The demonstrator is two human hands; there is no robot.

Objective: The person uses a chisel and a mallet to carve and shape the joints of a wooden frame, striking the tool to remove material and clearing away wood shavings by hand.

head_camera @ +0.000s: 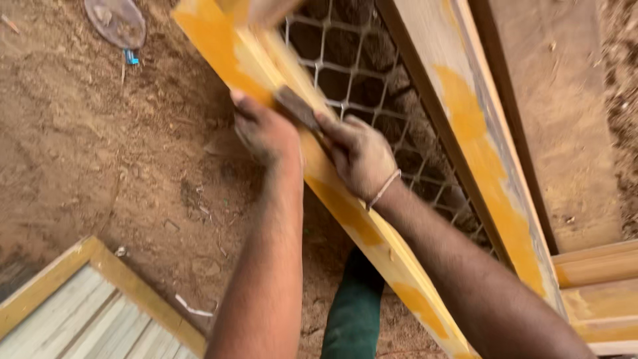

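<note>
A wooden frame with yellow-orange filler patches [332, 189] runs diagonally across the view, with a white diamond-pattern grille [372, 73] set inside it. My left hand [262, 129] grips the near rail's outer edge. My right hand [362, 156] presses a small dark flat piece, maybe sandpaper or a scraper [299, 110], onto the rail's top face. Both hands are dusty. A thin band sits on my right wrist.
Sandy dirt ground [100, 153] lies to the left. Another wooden frame with pale boards [93, 299] sits at the lower left. A round dusty lid [116, 20] lies at the top left. Planks [598, 292] are stacked at the right. My green trouser leg [355, 312] shows below the rail.
</note>
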